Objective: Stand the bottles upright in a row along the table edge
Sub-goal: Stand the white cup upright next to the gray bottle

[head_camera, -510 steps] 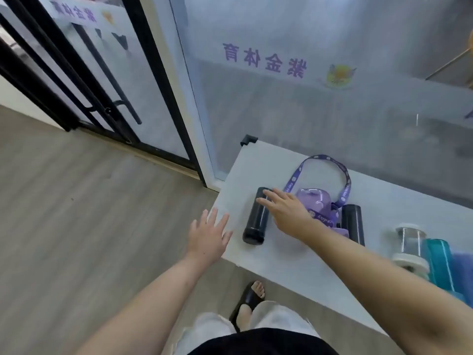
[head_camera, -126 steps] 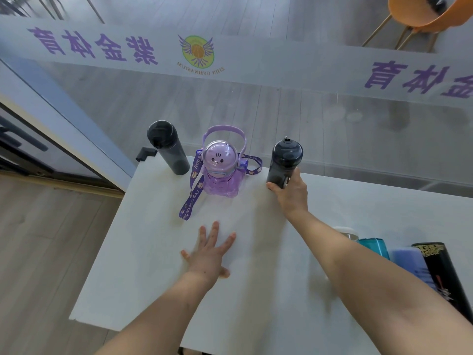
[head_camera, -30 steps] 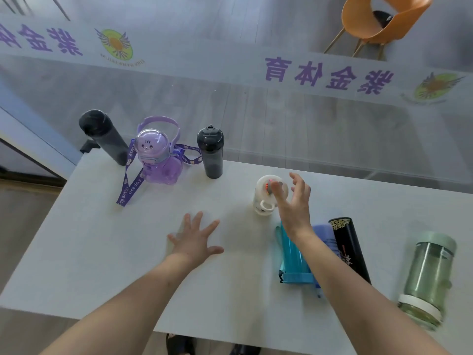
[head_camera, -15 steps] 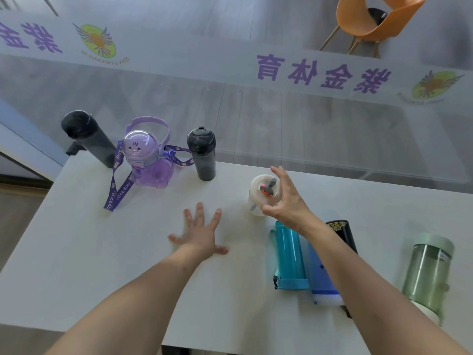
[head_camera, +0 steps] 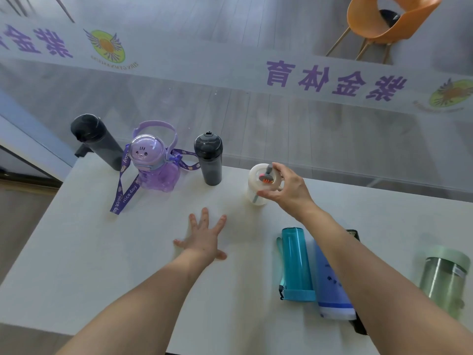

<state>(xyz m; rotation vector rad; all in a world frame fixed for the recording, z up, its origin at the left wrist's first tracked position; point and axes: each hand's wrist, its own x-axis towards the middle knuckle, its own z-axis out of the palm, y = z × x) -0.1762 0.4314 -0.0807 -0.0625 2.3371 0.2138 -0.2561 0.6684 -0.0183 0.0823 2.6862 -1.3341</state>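
Along the table's far edge stand a dark grey bottle (head_camera: pixel 98 140), a purple bear-shaped bottle (head_camera: pixel 153 163) with a strap, and a black bottle (head_camera: pixel 209 158). To their right a white clear bottle (head_camera: pixel 257 184) is upright, with my right hand (head_camera: pixel 286 189) gripping its top. My left hand (head_camera: pixel 204 237) lies flat on the table, fingers spread. A teal bottle (head_camera: pixel 295 262), a blue bottle (head_camera: pixel 330 283) and a black bottle (head_camera: pixel 354 234) lie on their sides under my right forearm. A green bottle (head_camera: pixel 444 280) is at the right.
The white table (head_camera: pixel 102 252) stands against a frosted glass wall (head_camera: pixel 230 98) with purple lettering. An orange chair (head_camera: pixel 384 19) is behind the glass. Wooden floor shows to the left of the table.
My right hand has closed on the top of the white bottle and carried it slightly toward the far edge. My left hand stays flat on the table.
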